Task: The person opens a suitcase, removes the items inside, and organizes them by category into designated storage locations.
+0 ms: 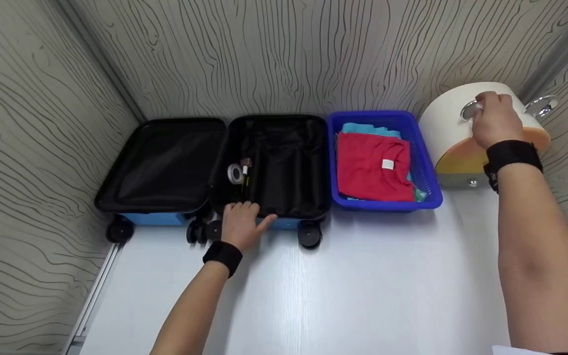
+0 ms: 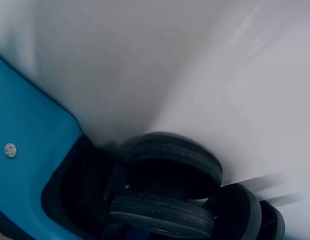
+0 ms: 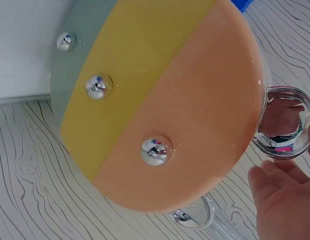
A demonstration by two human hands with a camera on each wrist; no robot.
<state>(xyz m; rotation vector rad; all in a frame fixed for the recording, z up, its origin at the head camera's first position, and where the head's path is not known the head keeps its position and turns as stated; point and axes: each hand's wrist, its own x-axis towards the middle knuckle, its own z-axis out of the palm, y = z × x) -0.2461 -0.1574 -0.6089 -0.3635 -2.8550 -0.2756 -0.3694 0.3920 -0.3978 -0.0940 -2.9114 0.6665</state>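
Note:
An open suitcase (image 1: pixel 276 167) with a black lining lies flat, both halves spread. My left hand (image 1: pixel 240 224) rests on the near rim of its right half, fingers over the edge and thumb held apart. In the left wrist view the blue shell (image 2: pixel 40 155) and black wheels (image 2: pixel 170 165) show. At the right stands a rounded white box (image 1: pixel 454 123) with an orange, yellow and green front (image 3: pixel 145 100). My right hand (image 1: pixel 498 121) pinches a round silver disc (image 3: pixel 285 122) on the box's side, its thumb and fingers at the disc's edge.
Between suitcase and box sits a blue basket (image 1: pixel 334 162) holding a folded red garment (image 1: pixel 370 167) over light-blue cloth (image 1: pixel 370 129). A white roll (image 1: pixel 234 173) and small slim items (image 1: pixel 245 170) lie in the suitcase. Wood-patterned walls (image 1: pixel 284 54) enclose the white table (image 1: pixel 363 276).

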